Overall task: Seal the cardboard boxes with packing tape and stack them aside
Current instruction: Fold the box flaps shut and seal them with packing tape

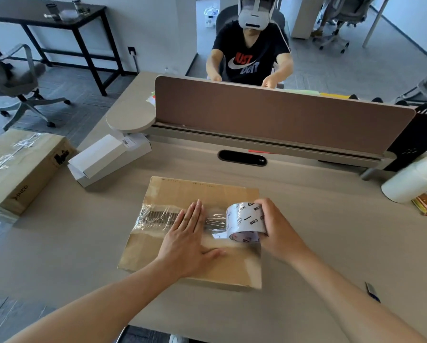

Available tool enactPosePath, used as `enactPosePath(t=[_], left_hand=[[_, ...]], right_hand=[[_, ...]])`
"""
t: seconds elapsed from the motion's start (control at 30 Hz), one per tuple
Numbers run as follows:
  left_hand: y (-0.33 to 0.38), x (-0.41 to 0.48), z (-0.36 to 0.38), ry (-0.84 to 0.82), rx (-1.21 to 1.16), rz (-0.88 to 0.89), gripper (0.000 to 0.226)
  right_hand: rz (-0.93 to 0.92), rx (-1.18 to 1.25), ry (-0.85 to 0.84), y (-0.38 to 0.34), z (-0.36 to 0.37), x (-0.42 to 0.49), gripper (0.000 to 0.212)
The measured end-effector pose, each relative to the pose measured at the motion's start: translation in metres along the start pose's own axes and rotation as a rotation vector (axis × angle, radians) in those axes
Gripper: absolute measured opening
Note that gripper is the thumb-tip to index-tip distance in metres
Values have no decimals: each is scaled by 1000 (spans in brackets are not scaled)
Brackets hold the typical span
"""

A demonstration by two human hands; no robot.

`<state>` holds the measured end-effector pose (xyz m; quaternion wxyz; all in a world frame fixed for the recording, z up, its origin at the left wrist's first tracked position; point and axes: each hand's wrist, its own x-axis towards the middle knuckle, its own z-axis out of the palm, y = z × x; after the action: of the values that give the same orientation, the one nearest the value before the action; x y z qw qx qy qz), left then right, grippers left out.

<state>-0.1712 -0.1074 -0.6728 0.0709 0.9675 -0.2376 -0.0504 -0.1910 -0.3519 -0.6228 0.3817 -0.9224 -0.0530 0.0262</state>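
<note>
A flat brown cardboard box [182, 191] lies on the desk in front of me. A strip of clear tape [155, 217] runs across its top along the flap seam, from the left edge toward the roll. My left hand [187, 237] lies flat on the box with straight fingers, pressing the tape down. My right hand [275, 229] grips the roll of packing tape [245, 220], which stands on the box just right of my left hand's fingertips. A taped brown box [21, 167] sits at the far left of the desk.
A white box [103, 157] with open flaps lies behind left of the brown box. A brown divider panel [281, 115] crosses the desk; a person with a headset sits beyond it. A white roll [415, 179] and coloured packets are at right. A small dark tool [372, 290] lies near my right forearm.
</note>
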Motion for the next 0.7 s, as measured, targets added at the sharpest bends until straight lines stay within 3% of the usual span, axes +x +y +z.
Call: enactPosePath(t=[0.17,0.3,0.43,0.57,0.7], left_hand=[[1,0,0,-6,37,0,120],[1,0,0,-1,41,7,117],[0,0,1,6,48,15,115],[1,0,1,19,58,11,117],[0,0,0,5,65,12,114]], right_hand=[[-129,-351,47,24,-33,-8,62],[-78,-643,67,43,-44,-24,69],[57,-641,97,49,-33,-29,62],[3,-773,124,54,-32,-34,42],[19,-840,106,60,-23,-36,66]])
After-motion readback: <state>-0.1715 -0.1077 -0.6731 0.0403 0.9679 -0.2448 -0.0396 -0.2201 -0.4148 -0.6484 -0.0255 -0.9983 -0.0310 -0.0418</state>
